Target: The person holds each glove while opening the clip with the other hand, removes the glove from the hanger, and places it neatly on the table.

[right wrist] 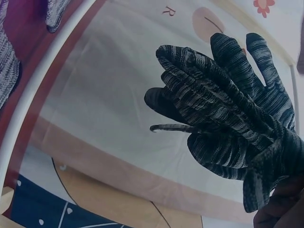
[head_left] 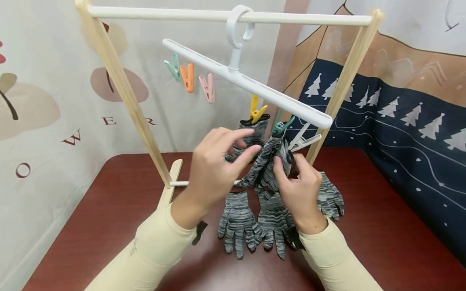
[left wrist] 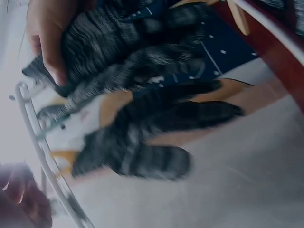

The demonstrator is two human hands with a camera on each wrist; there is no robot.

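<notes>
Cream fabric sleeves point(head_left: 160, 242) nearest. Right hand point(head_left: 300, 192) pinching cuff of grey-black striped knit glove point(head_left: 271, 174), just beside white plastic clothespin point(head_left: 303, 142) at right end of tilted white plastic hanger point(head_left: 269, 92). Left hand point(head_left: 214, 165) to left, empty, thumb and forefinger apart. Matching gloves hang from yellow plastic clothespin point(head_left: 257, 114), teal plastic clothespin point(head_left: 279, 127); more gloves point(head_left: 237, 222) lie on dark-red tabletop point(head_left: 109, 226).

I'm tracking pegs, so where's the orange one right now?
In the head view, the orange peg hangs left of centre below the white hanger, between a green peg and the pink peg.
</notes>
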